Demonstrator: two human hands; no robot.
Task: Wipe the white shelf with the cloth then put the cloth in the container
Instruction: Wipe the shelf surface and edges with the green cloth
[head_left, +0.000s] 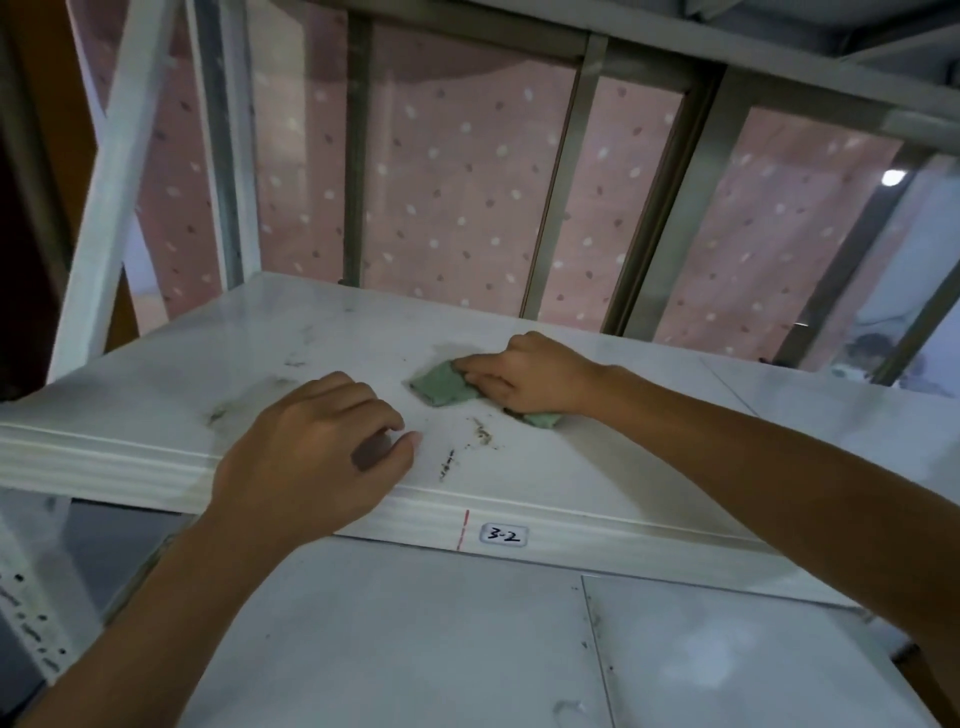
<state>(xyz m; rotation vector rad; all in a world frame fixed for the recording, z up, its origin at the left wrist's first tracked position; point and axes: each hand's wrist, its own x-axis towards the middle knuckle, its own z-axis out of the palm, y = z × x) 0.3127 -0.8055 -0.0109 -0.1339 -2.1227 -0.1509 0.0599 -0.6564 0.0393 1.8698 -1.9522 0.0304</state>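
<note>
Two bare hands are at work on a white marble-patterned shelf board (208, 364) w/ a ribbed front edge. The right hand (530, 374) sits approx. mid-board, toward the back, fingers bent over a green folded cloth (441, 387), gripping it and pressing it flat on the surface. One end of the cloth sticks out left of the fingertips, and a smaller bit shows at the heel of the palm. The left hand (311, 447) rests on the front part of the board, wrist over the edge, fingers loosely curled w/ tips touching the surface, holding nothing. Btwn the two hands, just in front of the cloth, lie dark gritty dirt streaks (480, 434). Fainter grey smudges (283, 382) show further left, and a dull patch lies just behind the cloth. On the front edge a small white label reading "3-2" (503, 535) sits just right of a thin red vertical line (462, 529). Below is a lower white shelf board (415, 649) w/ a few dark specks. A white upright post (98, 208) stands at the left corner. Behind the shelf run grey metal bars (550, 208), and past them hangs pink fabric w/ white and dark dots (457, 182).
</note>
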